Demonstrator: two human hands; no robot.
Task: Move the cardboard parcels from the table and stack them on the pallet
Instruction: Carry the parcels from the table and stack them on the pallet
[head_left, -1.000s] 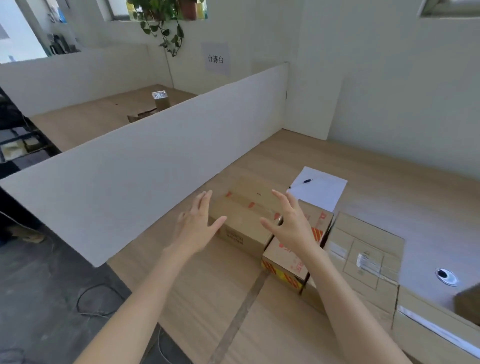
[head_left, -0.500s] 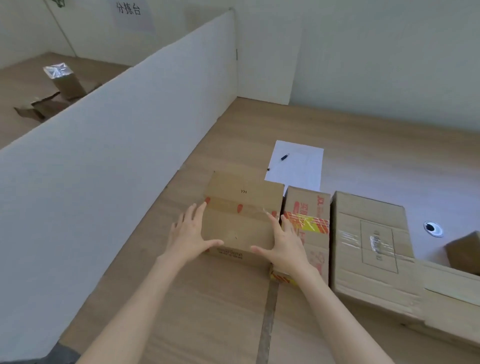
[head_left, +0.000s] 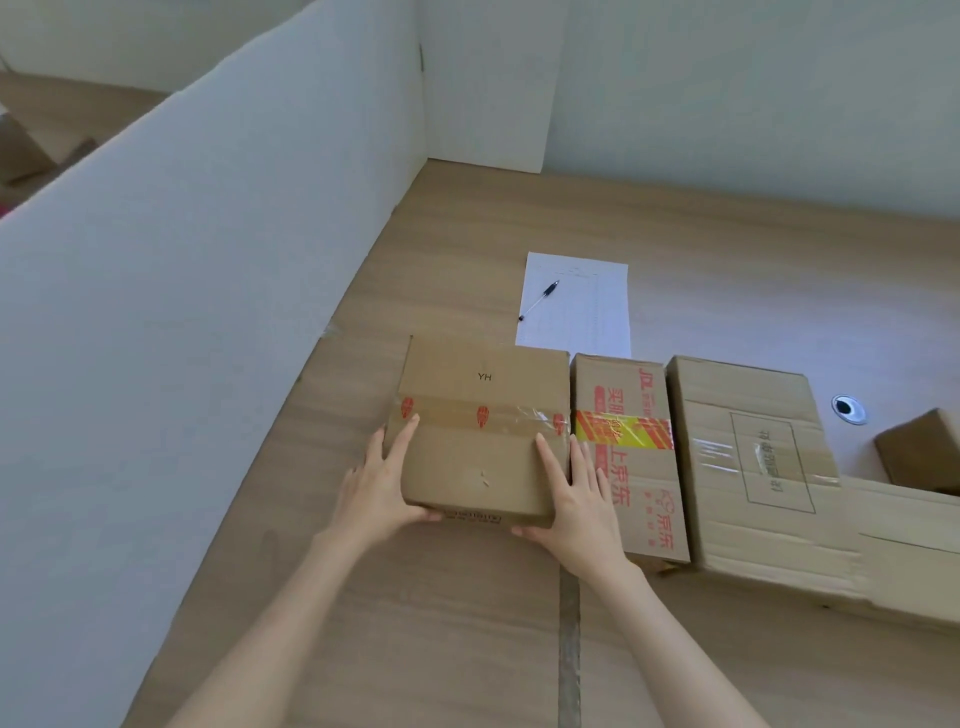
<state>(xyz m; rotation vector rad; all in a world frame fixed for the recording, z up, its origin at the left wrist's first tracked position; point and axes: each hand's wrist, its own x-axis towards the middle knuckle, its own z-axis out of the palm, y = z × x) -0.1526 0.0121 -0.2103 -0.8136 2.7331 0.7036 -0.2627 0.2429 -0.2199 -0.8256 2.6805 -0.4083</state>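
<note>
Wood-grain table (head_left: 467, 623) bears the brown, tape-sealed cardboard parcel marked YH (head_left: 483, 441), unlifted, pressed between left hand (head_left: 379, 493) and right hand (head_left: 576, 504), fingers straight along its sides. Just right of the right fingers a red-printed cardboard parcel (head_left: 631, 483) waits. No pallet is in view, so most of the stacking seems left.

small box (head_left: 922, 451): cut by right edge | paper sheet (head_left: 582, 312) print: too small
</note>
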